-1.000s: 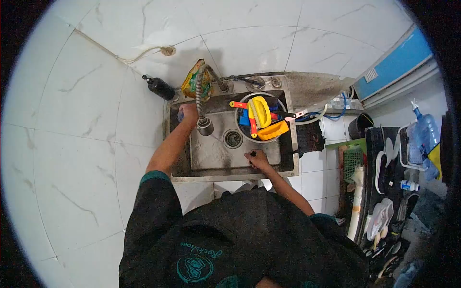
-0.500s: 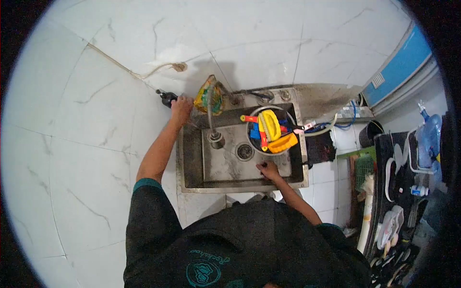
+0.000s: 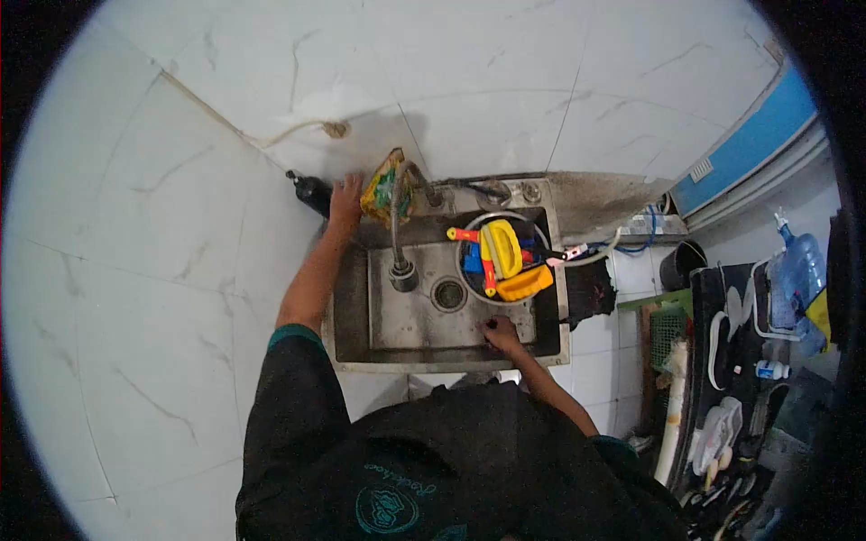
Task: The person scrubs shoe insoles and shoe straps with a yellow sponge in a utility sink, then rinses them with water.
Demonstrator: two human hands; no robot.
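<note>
My left hand (image 3: 345, 206) reaches to the back left corner of the sink, fingers stretched forward. It lies between a black bottle (image 3: 312, 193) with a pump-like top and a yellow and green plastic packet (image 3: 386, 191), which stands behind the curved faucet (image 3: 397, 225). Low over the front of the steel sink (image 3: 406, 330) is my right hand (image 3: 499, 334), its fingers curled in. Something small and dark shows at those fingers, and I cannot tell what it is.
A round basin (image 3: 526, 298) in the sink's right side holds yellow, red and blue brushes (image 3: 502, 251) and an orange-yellow piece (image 3: 525, 284). The drain (image 3: 448, 294) lies left of it. Further right are a black bucket (image 3: 683, 265) and a cluttered rack (image 3: 713, 361) with a water jug (image 3: 801, 257).
My left hand has come off the black bottle and shifted right towards the packet. My right hand stays curled over the sink front. The view has tilted slightly.
</note>
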